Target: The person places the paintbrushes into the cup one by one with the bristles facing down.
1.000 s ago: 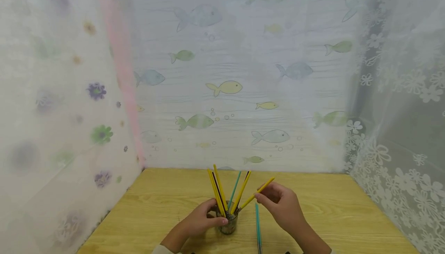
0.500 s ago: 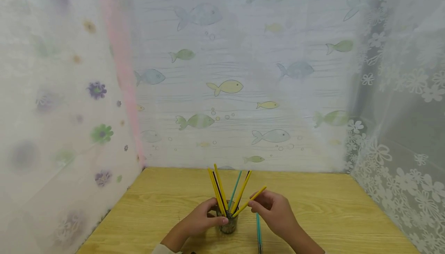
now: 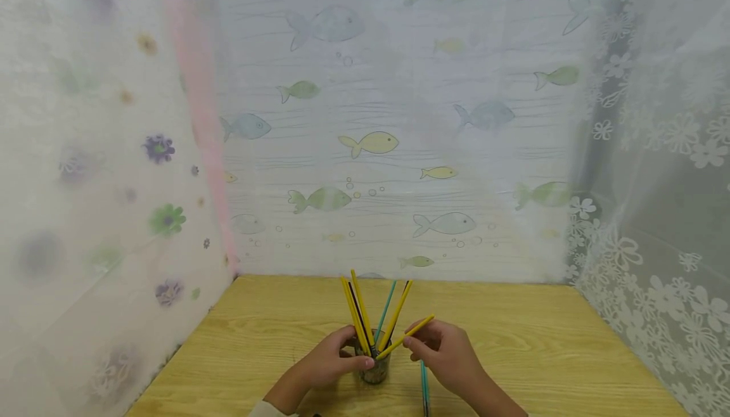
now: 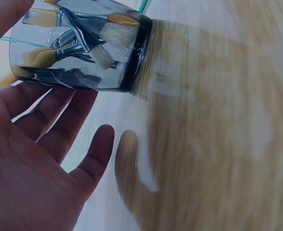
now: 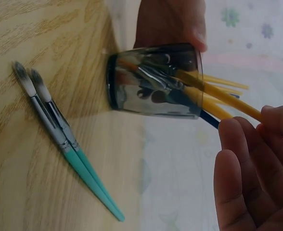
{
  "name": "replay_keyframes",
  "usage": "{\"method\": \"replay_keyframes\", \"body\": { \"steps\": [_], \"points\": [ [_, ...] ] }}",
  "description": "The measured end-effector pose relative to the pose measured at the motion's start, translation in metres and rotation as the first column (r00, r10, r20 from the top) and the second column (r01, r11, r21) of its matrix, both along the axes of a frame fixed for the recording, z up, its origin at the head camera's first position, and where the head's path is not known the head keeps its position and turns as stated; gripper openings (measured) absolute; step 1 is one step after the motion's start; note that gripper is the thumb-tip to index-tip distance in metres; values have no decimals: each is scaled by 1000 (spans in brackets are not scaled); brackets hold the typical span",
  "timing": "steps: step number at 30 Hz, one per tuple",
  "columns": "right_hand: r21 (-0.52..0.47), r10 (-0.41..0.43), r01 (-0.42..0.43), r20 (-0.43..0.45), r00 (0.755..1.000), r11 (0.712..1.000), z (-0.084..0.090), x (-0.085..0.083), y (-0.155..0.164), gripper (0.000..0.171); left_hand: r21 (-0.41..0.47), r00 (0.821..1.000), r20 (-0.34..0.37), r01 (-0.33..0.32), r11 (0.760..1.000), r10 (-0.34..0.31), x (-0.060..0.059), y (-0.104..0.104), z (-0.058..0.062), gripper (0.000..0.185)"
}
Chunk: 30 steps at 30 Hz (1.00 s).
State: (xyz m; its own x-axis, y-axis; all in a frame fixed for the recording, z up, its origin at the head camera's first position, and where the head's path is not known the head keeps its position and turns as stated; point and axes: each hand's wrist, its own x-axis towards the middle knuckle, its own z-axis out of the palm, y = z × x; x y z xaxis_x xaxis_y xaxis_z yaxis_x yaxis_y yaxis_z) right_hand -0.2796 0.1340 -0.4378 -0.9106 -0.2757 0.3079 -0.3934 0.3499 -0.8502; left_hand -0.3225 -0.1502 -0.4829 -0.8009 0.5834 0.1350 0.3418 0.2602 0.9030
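Observation:
A clear glass cup (image 3: 375,369) stands on the wooden table (image 3: 542,347) and holds several paintbrushes, mostly yellow, one teal, bristles down. My left hand (image 3: 333,361) wraps around the cup's left side; in the left wrist view the cup (image 4: 79,48) lies between thumb and fingers. My right hand (image 3: 439,350) pinches a yellow brush (image 3: 406,336) that slants down into the cup. The right wrist view shows the cup (image 5: 153,82), that yellow handle (image 5: 228,103) and my curled fingers (image 5: 247,173).
Two teal-handled brushes (image 3: 424,391) lie side by side on the table right of the cup, partly under my right hand, and show whole as teal brushes (image 5: 69,149) in the right wrist view. Sheer patterned curtains (image 3: 365,144) close off the back and both sides.
My right hand has moved left and down with the yellow brush, bringing its lower end to the cup's mouth. The left hand and the cup have stayed put.

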Motion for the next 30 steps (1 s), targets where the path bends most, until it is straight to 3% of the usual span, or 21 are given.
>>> {"method": "replay_keyframes", "body": {
  "steps": [7,14,21,30],
  "points": [
    [60,-18,22,-65,998,998,-1,-2,1,22,-10,1000,-19,-5,1000,4,0,-1,0,41],
    [74,-23,28,-70,997,997,3,-4,7,22,-10,1000,-17,-7,1000,7,-1,-1,-2,42],
    [106,22,-22,6,1000,994,4,-7,11,20,2,1000,21,-16,1000,16,-2,0,-2,42],
    [102,44,-49,55,998,994,-12,-15,12,19,22,998,61,-13,1000,11,-3,-1,-4,42]
  ]
}}
